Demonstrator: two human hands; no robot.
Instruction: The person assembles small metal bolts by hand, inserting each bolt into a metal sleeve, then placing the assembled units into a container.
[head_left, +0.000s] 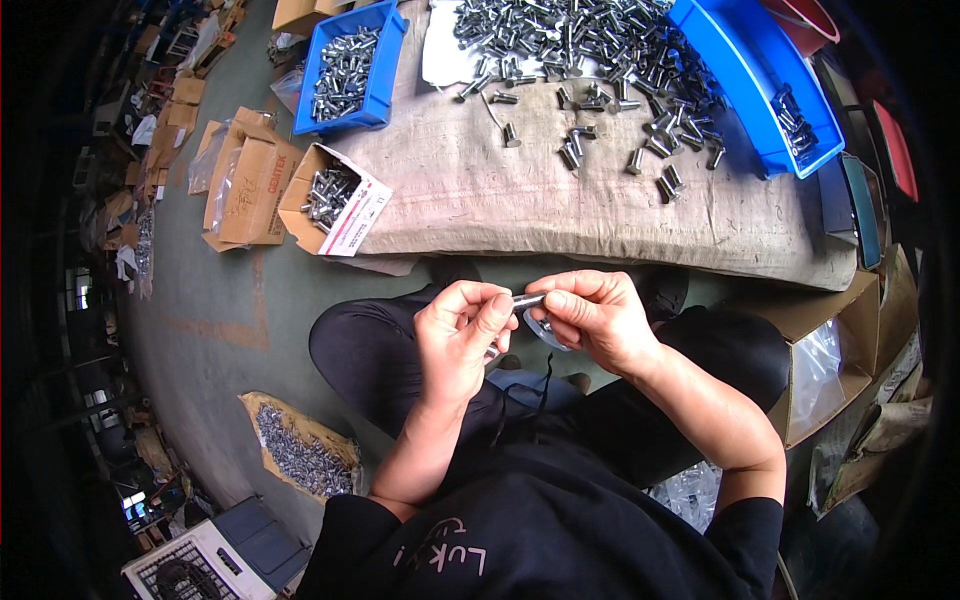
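Note:
A short, shiny metal bolt [527, 300] is held level between my two hands, above my lap. My left hand [458, 335] pinches its left end with thumb and forefinger. Another bit of metal [491, 353] shows below that thumb, its kind hidden by the fingers. The bolt's right end is in the fingertips of my right hand [603, 320]. Under those fingers hangs a pale, curved, ring-like thing [543, 329], too small to name. Beyond the hands, loose metal bolts [590, 40] are heaped on a cloth-covered table [500, 210].
At the table's left are a blue bin [385, 75] and a small carton [363, 215], both with bolts. A long blue bin [735, 70] stands right. Cardboard boxes [265, 190] [860, 340] flank me. A sack of small metal parts [350, 452] lies on the floor.

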